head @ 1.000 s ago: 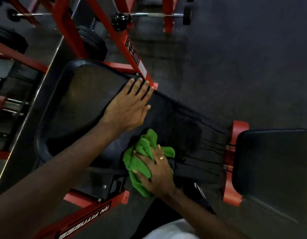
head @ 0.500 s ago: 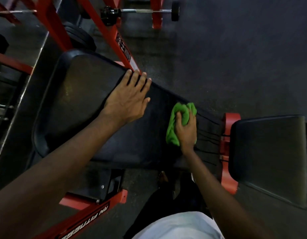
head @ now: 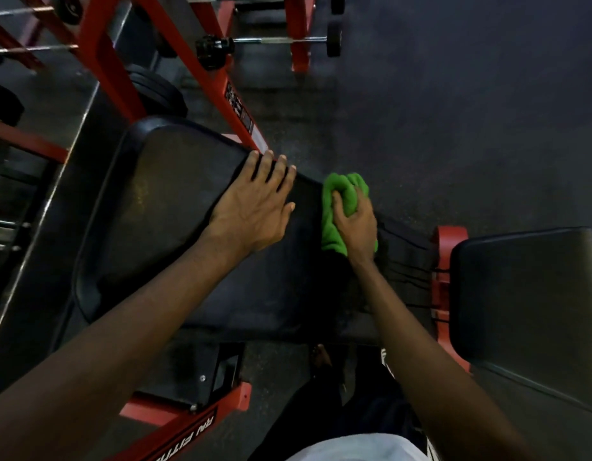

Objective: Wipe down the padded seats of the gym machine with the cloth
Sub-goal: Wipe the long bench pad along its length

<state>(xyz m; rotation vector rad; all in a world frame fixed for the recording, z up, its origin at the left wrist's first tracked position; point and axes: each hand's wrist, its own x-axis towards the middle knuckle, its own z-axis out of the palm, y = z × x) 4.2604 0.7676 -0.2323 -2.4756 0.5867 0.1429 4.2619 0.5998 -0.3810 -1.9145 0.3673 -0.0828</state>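
A long black padded bench pad point(head: 161, 207) on a red frame runs across the middle of the view. My left hand point(head: 254, 207) lies flat on it near its far edge, fingers straight. A bunched green cloth point(head: 341, 201) sits at the pad's far edge, to the right of that hand. My right hand point(head: 358, 224) grips the cloth and presses it against the pad. A second black padded seat point(head: 527, 294) lies at the right, joined by a red bracket point(head: 449, 241).
Red frame bars point(head: 201, 61) rise at the upper left, with black weight plates point(head: 155, 91) behind them. A barbell point(head: 274, 41) rests on a red rack at the top. Dark rubber floor point(head: 454, 94) fills the right. My legs stand below the bench.
My right hand has swept the cloth from the pad's near edge across to its far edge. My left hand has stayed flat in the same spot on the pad.
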